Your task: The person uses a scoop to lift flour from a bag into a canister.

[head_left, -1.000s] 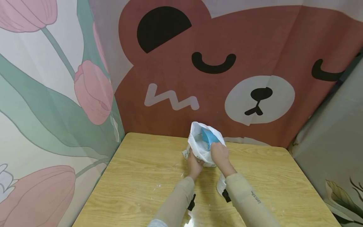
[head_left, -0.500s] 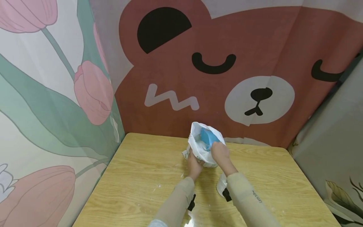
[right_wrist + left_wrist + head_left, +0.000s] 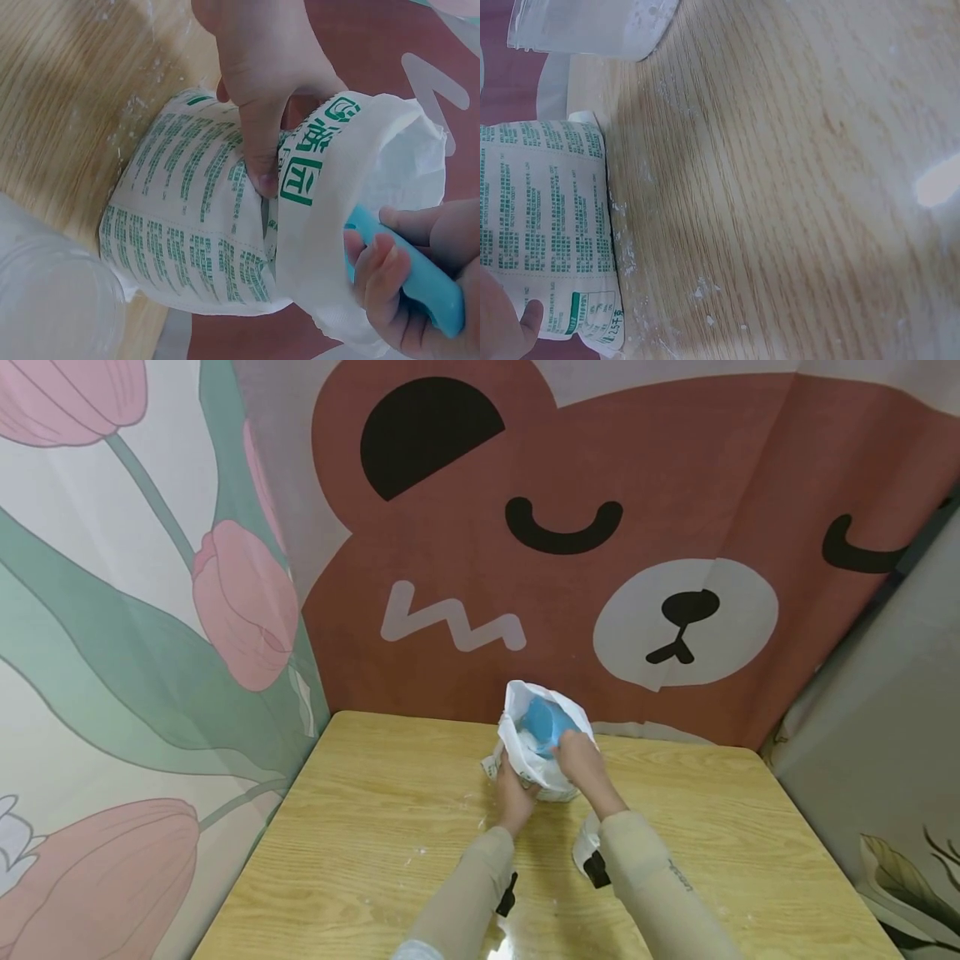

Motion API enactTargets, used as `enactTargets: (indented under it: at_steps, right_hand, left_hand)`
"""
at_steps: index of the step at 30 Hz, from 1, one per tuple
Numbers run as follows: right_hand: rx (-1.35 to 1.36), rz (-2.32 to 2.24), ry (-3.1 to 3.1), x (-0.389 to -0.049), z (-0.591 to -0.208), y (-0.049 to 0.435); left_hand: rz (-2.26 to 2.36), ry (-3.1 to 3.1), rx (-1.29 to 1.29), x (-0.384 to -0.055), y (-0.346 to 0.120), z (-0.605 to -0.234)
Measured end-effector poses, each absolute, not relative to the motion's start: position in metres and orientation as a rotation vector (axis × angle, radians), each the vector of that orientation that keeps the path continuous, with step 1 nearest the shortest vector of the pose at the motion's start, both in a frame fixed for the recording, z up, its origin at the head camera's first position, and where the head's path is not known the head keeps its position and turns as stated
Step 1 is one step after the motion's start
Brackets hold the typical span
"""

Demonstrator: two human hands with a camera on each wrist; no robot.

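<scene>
A white bag with green print (image 3: 187, 217) stands on the table with its top rolled down into a cuff. My left hand (image 3: 266, 67) grips the bag's side, thumb pressed in just below the cuff. In the head view, the bag's mouth opens toward me and pale contents show inside. My right hand (image 3: 583, 767) reaches to the bag's mouth from the right, its fingers curled round the handle of a blue scoop (image 3: 431, 285). In the head view, the scoop's wide blue end (image 3: 542, 718) is inside the bag.
A clear plastic jar (image 3: 60, 307) stands nearer me, partly under my right forearm in the head view. White powder specks (image 3: 699, 289) lie on the wooden table (image 3: 360, 827). A bear-print curtain (image 3: 450, 685) hangs right behind the table's far edge.
The blue scoop has shifted left and turned inside the bag, so more of its wide end shows. My right hand has turned slightly with it. Left hand and bag stay put.
</scene>
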State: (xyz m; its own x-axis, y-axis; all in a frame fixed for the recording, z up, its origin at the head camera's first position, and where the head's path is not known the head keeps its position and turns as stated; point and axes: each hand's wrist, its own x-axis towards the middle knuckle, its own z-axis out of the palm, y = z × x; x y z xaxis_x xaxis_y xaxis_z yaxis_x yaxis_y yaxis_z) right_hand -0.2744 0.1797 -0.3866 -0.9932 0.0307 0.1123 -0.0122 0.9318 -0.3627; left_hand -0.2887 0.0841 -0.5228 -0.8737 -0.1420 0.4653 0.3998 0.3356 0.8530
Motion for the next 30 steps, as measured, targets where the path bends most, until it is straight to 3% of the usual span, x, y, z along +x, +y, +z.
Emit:
enactTargets:
  at_steps: [13,30]
  right_hand:
    - [-0.096,1.202,-2.908,-0.2771,-0.3904,0.1833]
    - [-0.282,1.690,-2.771,-0.2778,-0.3914,0.1886]
  left_hand:
    - [-1.536,-2.155,-0.224,-0.2879,0.0838,-0.5231]
    - [-1.547,-2.132,-0.279,-0.2856,0.0831,-0.5200]
